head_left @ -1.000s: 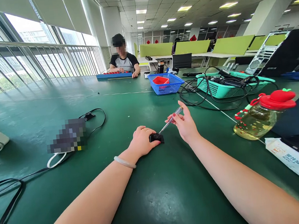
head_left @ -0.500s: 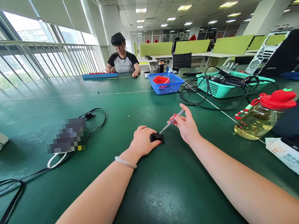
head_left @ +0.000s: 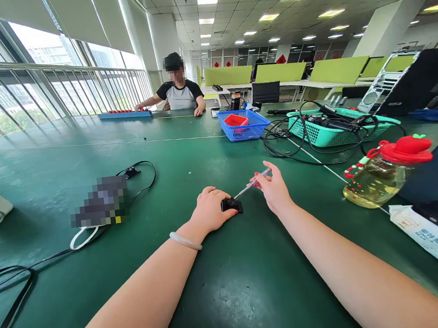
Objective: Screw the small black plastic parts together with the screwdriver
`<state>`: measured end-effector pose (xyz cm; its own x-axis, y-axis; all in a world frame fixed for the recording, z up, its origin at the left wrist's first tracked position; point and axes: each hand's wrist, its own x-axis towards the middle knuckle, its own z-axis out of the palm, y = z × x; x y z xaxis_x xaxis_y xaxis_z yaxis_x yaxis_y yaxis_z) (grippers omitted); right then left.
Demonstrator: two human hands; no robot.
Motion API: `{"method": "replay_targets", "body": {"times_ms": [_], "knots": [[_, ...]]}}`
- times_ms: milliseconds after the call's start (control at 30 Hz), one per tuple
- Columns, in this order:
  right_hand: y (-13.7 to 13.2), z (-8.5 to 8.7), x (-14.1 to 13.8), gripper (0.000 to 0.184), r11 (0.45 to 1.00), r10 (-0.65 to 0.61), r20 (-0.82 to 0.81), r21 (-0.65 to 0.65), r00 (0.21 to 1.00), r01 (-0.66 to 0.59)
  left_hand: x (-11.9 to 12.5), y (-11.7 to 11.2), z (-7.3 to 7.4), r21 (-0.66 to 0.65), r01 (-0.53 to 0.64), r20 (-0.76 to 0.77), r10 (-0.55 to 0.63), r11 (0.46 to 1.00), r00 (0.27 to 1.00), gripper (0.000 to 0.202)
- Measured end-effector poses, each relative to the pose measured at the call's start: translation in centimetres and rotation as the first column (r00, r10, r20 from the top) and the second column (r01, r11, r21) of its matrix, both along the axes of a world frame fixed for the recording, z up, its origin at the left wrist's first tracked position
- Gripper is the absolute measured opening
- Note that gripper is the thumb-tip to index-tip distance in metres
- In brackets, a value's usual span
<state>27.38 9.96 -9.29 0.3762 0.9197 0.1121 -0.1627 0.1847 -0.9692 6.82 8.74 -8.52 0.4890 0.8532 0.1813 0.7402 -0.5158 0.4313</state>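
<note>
A small black part (head_left: 231, 205) lies on the green table (head_left: 214, 269) in front of me. My left hand (head_left: 210, 208) is curled over its left side and holds it down. My right hand (head_left: 271, 188) pinches a thin screwdriver (head_left: 251, 184) with a clear handle. The screwdriver slants down to the left and its tip rests on top of the black part. A pale bangle sits on my left wrist.
A yellow bottle with a red lid (head_left: 384, 172) lies to the right, beside a white packet (head_left: 434, 240). A blue basket (head_left: 243, 124) and a teal basket of cables (head_left: 332, 126) stand further back. A black cable (head_left: 138, 180) runs on the left. Another person (head_left: 178, 89) sits at the far side.
My right hand has dropped slightly, lowering the screwdriver's angle onto the black part. The person at the far side has slid a blue tray to the left. My left hand stayed put.
</note>
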Motion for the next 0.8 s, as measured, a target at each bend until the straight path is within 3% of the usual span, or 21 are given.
{"method": "replay_targets", "body": {"times_ms": [267, 500, 800], "knots": [[-0.78, 0.54, -0.90, 0.066, 0.992, 0.124, -0.046, -0.019, 0.991, -0.125, 0.14, -0.41, 0.36, 0.007, -0.019, 0.012, 0.019, 1.000, 1.000, 0.037], [-0.53, 0.39, -0.60, 0.061, 0.998, 0.048, -0.108, -0.033, 0.993, -0.052, 0.25, -0.48, 0.42, 0.000, -0.006, 0.000, 0.006, 1.000, 1.000, 0.038], [-0.45, 0.32, -0.69, 0.064, 0.997, 0.066, -0.145, 0.040, 0.987, -0.061, 0.30, -0.67, 0.52, 0.011, 0.012, -0.004, -0.012, 1.000, 1.000, 0.037]]}}
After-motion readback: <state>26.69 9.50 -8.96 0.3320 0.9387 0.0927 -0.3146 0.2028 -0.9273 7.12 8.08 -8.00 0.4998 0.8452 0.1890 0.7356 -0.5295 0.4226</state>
